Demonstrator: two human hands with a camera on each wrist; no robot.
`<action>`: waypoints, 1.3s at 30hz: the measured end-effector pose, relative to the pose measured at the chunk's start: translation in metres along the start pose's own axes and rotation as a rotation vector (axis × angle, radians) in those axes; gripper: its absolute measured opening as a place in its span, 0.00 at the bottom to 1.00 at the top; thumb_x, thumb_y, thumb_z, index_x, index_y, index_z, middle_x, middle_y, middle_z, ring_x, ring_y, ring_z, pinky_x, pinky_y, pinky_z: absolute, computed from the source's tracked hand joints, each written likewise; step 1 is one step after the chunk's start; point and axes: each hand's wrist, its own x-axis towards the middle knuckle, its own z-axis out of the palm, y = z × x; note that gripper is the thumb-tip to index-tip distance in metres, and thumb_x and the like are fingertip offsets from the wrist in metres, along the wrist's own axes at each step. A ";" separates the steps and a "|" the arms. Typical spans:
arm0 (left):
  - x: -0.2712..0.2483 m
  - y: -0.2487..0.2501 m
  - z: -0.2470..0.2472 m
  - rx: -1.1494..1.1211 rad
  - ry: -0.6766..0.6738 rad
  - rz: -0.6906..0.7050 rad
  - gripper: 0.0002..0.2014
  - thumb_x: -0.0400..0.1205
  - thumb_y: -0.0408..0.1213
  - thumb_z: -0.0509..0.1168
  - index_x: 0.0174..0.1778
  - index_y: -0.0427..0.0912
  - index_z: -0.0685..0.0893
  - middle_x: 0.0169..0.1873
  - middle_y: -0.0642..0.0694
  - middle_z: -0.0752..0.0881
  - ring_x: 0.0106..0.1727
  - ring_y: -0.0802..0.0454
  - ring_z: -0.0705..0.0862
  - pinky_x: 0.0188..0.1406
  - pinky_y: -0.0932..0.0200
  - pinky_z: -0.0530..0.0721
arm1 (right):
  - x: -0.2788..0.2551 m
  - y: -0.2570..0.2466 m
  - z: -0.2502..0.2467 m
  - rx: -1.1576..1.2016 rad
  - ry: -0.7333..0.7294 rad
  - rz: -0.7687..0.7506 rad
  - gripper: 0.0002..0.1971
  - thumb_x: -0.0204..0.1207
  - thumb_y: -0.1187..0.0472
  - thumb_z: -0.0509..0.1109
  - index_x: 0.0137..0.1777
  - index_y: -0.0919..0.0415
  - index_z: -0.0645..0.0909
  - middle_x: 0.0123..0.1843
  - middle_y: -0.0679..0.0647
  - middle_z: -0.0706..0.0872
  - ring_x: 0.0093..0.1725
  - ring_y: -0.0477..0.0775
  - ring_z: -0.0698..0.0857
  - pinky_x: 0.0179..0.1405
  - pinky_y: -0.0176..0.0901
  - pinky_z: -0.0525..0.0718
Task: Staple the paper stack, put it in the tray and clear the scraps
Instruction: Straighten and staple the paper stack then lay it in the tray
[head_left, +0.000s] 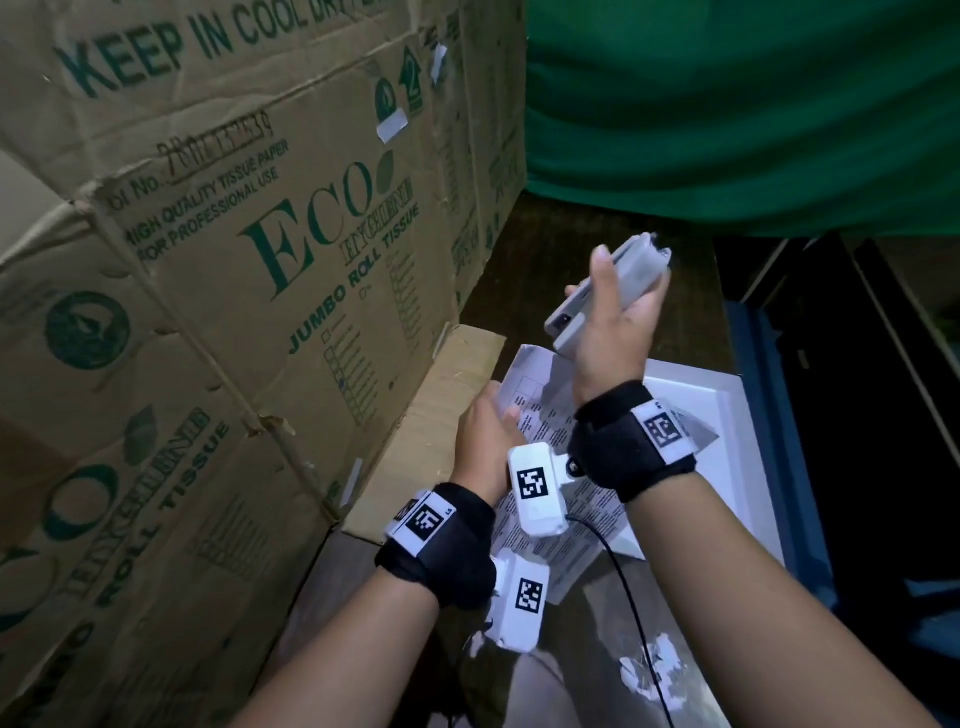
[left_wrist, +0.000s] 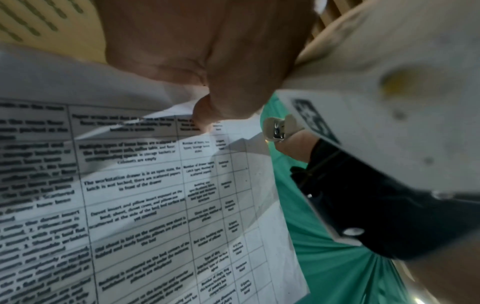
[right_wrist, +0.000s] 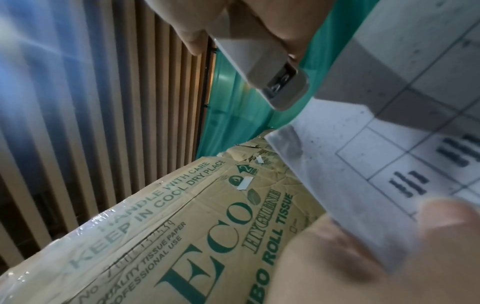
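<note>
A big cardboard box (head_left: 218, 312) printed "ECO" stands at the left of the dark desk (head_left: 597, 249), with a green cloth (head_left: 727, 104) behind. The right hand (head_left: 613, 332) is curled round a pale grey stapler (head_left: 608, 291), raised above the paper stack (head_left: 540, 410). The left hand (head_left: 483, 436) pinches the stack's near corner. A white tray (head_left: 727, 467) lies under the papers; white scraps (head_left: 649, 670) sit nearer on the desk.

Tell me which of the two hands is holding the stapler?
The right hand, raised higher, grips the grey stapler. The left hand, lower beside the cardboard box, holds the printed paper stack instead.
</note>
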 end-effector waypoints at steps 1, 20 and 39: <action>-0.002 0.000 0.000 0.000 -0.001 -0.003 0.13 0.84 0.29 0.58 0.63 0.37 0.78 0.55 0.36 0.87 0.55 0.40 0.84 0.54 0.51 0.82 | 0.001 0.005 -0.001 -0.032 -0.008 -0.007 0.07 0.80 0.54 0.66 0.51 0.42 0.70 0.45 0.47 0.79 0.37 0.41 0.84 0.38 0.35 0.84; 0.000 -0.007 0.003 0.043 -0.088 0.063 0.11 0.85 0.31 0.57 0.62 0.38 0.78 0.53 0.38 0.86 0.55 0.40 0.83 0.53 0.52 0.80 | 0.012 0.036 -0.008 -0.331 -0.090 -0.065 0.17 0.77 0.48 0.69 0.50 0.62 0.73 0.35 0.54 0.80 0.32 0.53 0.85 0.33 0.47 0.90; 0.001 -0.009 0.002 -0.064 -0.245 0.106 0.13 0.83 0.27 0.57 0.61 0.42 0.79 0.59 0.43 0.87 0.63 0.47 0.83 0.66 0.50 0.80 | 0.021 0.047 -0.012 -0.540 -0.029 -0.229 0.25 0.72 0.34 0.59 0.40 0.59 0.74 0.31 0.54 0.79 0.30 0.53 0.81 0.30 0.47 0.82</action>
